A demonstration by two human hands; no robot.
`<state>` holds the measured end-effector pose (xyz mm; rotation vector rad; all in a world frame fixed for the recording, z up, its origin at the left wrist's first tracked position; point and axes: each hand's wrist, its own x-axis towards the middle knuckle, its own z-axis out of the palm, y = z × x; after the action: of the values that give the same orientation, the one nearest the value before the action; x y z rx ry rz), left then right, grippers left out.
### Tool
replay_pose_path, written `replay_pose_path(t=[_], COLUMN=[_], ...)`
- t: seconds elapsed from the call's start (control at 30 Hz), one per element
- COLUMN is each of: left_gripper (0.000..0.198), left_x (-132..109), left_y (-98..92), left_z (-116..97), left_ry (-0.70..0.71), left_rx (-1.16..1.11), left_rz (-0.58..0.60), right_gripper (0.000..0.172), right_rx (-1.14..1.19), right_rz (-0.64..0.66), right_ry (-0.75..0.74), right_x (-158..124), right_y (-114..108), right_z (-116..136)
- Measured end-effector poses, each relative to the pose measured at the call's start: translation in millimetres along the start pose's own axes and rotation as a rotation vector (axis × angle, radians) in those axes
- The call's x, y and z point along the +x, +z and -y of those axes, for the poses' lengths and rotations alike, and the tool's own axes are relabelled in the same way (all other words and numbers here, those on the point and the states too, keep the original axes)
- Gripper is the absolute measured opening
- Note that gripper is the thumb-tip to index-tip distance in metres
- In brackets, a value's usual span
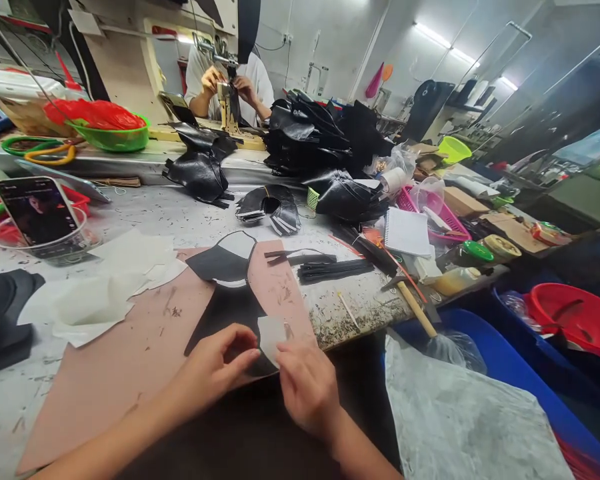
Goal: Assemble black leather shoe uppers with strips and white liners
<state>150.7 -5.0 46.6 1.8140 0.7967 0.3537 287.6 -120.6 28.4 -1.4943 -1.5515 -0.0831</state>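
Note:
A black leather-like piece (225, 313) lies on the pink board (145, 347) in front of me. On its right side is a small white sheet (273, 333). My right hand (307, 383) pinches the near right edge of this sheet, its fingers curled closed. My left hand (225, 363) rests over the black piece, thumb and curved forefinger apart, tips close to the left edge of the white sheet. Beyond them lies another black piece (220, 263) with a white inset. Crumpled white backing paper (90, 303) is left of my hands.
Black strips (335, 269) and a hammer (417, 307) lie to the right. Stacked black pieces (310, 137) stand farther back. A phone (37, 210) leans in a clear tub at left. Blue bins (460, 327) flank the table; another person (255, 77) works at a sewing machine.

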Motion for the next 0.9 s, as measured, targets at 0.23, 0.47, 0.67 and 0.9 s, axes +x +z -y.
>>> replay_pose_path(t=[0.23,0.47,0.67,0.9], left_gripper=[0.038,0.038,0.03,0.019], left_x=[3,4,39,55], left_y=[6.3,4.6,0.7,0.8], left_z=[-4,0,13,10], left_ry=[-0.447,-0.619,-0.254,-0.158], left_rx=[-0.623,-0.652,0.074,0.433], left_rz=[-0.036,0.113,-0.043,-0.008], right_gripper=[0.022,0.005,0.008,0.014], right_rx=[0.156,0.407,0.405,0.132], right_rz=[0.136,0.143,0.131,0.175], right_ry=[-0.185,0.758,0.875,0.667], right_x=[4,-18,-13,-16], right_y=[6,5,15,20], right_z=[8,-1,-3,-9])
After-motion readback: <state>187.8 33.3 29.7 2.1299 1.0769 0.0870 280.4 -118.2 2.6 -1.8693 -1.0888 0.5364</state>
